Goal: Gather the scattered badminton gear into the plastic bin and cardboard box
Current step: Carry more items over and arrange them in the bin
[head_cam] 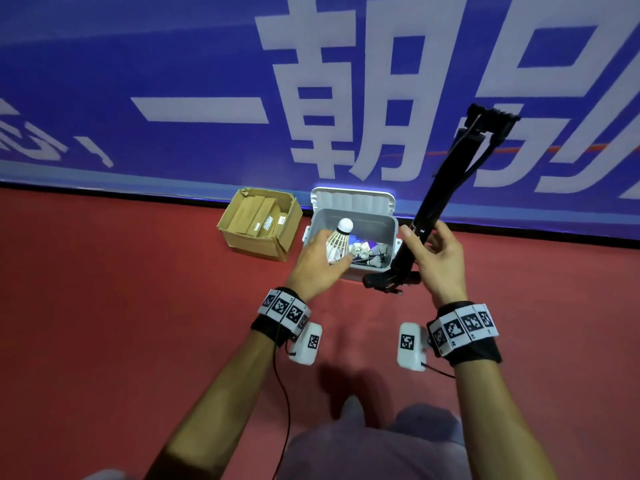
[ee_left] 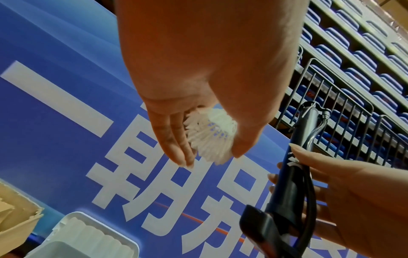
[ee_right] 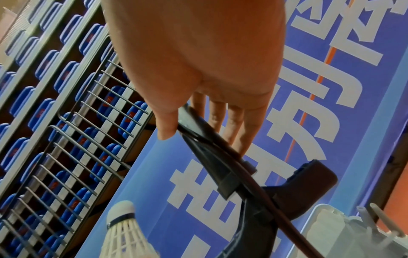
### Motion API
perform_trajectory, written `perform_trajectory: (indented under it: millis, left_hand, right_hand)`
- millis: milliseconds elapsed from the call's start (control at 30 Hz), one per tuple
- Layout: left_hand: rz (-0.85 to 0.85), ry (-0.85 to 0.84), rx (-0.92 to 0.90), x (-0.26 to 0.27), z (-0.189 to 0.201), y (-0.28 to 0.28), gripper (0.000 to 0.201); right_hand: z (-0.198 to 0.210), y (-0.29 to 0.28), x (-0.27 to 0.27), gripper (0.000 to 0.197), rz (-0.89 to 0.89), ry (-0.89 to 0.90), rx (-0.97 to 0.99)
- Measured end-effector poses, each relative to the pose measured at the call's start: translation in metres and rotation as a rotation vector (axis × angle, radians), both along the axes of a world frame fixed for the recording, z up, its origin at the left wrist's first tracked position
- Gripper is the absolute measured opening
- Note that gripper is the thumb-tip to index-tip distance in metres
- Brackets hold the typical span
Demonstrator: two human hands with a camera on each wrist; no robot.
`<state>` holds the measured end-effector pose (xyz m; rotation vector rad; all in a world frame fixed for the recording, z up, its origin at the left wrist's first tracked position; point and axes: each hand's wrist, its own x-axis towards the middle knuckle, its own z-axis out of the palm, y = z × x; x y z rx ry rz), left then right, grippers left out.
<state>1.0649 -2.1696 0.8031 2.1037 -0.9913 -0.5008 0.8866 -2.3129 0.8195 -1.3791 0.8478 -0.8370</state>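
Your left hand [head_cam: 317, 263] holds a white shuttlecock [head_cam: 340, 241] between thumb and fingers, cork end up, right over the near-left part of the open bin [head_cam: 389, 221]. In the left wrist view the fingers [ee_left: 174, 139] lie fairly straight along the feathers while the thumb closes in from the other side, so the shuttle is pinched, not loose.

Your right hand [head_cam: 438, 263] grips a black pump [head_cam: 446, 199], thumb on one side of the barrel and fingers wrapped behind it. The pump stands tilted, its handle up and to the right against the blue banner [head_cam: 138, 81], its foot down beside the bin's right wall; whether the foot touches the floor you cannot tell from these views. A thin black hose runs along the barrel.

The bin sits on the red floor [head_cam: 138, 323] against the banner, lid raised at the back, with more shuttlecocks lying inside. The cardboard box [head_cam: 258, 225] stands just left of it, flaps open, holding flat brown packs with small white labels
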Motion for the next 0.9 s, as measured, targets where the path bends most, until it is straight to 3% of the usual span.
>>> perform_trajectory:
  millis: [367,567,667,800,900]
  left_hand:
    - [0.032,-0.017,0.083,0.114,-0.009,-0.161,0.058]
    - [0.080,-0.049,0.145,0.175,0.001,-0.257,0.040]
    - [0.115,-0.100,0.174,0.200,0.010,-0.288,0.030]
    - [0.193,-0.067,0.180,0.227,0.009,-0.308,0.048]
    - [0.211,-0.044,0.179,0.251,0.003,-0.321,0.050]
  right_hand:
    - [-0.021,-0.184,0.117,0.029,0.070,0.065,0.007]
    - [-0.005,-0.312,0.196,0.032,0.134,0.137,-0.141]
    - [-0.005,-0.357,0.227,0.034,0.164,0.171,-0.176]
    - [-0.006,-0.390,0.260,0.039,0.273,0.231,-0.193]
    - [0.000,-0.411,0.286,0.039,0.351,0.264,-0.227]
